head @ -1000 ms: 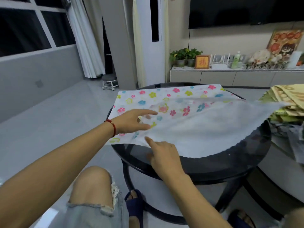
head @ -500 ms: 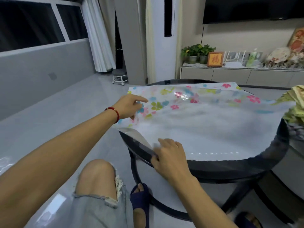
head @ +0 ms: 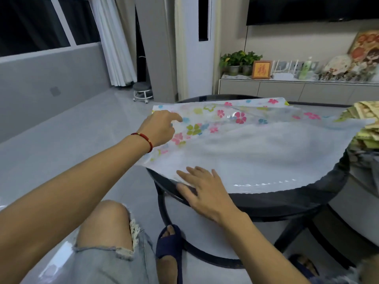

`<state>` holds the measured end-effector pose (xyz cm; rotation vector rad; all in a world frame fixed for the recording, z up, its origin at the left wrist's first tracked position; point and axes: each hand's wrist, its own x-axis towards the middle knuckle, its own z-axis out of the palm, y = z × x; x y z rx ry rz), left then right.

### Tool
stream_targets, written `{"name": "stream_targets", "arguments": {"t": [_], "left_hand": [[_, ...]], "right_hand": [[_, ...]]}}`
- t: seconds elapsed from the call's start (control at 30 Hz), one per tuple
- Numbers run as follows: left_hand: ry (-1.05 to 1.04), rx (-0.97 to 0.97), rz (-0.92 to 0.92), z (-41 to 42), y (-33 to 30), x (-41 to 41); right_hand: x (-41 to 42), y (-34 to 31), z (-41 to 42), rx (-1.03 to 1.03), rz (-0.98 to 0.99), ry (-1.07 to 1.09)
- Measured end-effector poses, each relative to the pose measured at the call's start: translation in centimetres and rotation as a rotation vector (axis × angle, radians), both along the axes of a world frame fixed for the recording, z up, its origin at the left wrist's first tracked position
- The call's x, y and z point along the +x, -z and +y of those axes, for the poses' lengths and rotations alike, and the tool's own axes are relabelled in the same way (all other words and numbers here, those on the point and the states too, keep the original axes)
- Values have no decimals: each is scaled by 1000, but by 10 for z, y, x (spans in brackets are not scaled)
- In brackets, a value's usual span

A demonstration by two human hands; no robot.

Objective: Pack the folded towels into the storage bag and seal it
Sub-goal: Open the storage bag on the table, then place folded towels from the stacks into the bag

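The storage bag (head: pixel 256 152), clear plastic with a coloured flower print along its far part, lies spread flat over the round dark glass table (head: pixel 287 199). My left hand (head: pixel 160 128), with a red cord at the wrist, holds the bag's left edge with pinched fingers. My right hand (head: pixel 203 191) rests flat with spread fingers on the bag's near left corner at the table rim. A stack of folded yellow-green towels (head: pixel 365 128) sits at the right edge of the table, partly cut off by the frame.
My bare knee (head: pixel 106 222) and a foot in a dark slipper (head: pixel 170 242) are below the table's near left edge. A low cabinet (head: pixel 297 91) with plants and ornaments stands behind the table. A small wheeled stool (head: pixel 142 93) is on the floor far left.
The bag has been spread flatter across the table. My right hand has opened from a pinch at the near edge to lie flat on the corner. My left hand stays at the left edge.
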<state>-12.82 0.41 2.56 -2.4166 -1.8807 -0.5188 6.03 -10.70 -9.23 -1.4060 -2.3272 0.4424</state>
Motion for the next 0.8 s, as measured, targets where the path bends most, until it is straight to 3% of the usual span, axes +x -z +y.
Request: {"name": "stream_targets", "arguments": {"t": [0.07, 0.17, 0.23, 0.33, 0.53, 0.6, 0.7, 0.8], "left_hand": [[122, -8, 187, -8, -1, 18], [327, 59, 422, -16, 3, 63], [450, 91, 589, -17, 13, 102], [546, 123, 732, -10, 27, 158], [549, 89, 637, 24, 20, 222], [534, 34, 515, 38, 16, 229], [518, -75, 358, 49, 9, 231], [506, -127, 236, 52, 3, 230]], "right_hand": [[43, -5, 13, -41, -52, 251], [104, -9, 30, -224, -360, 557], [127, -4, 36, -334, -406, 568], [146, 8, 45, -301, -425, 459], [182, -7, 49, -285, -394, 302], [205, -27, 38, -275, -227, 297], [251, -67, 18, -28, 49, 427], [319, -99, 7, 325, 122, 738]]}}
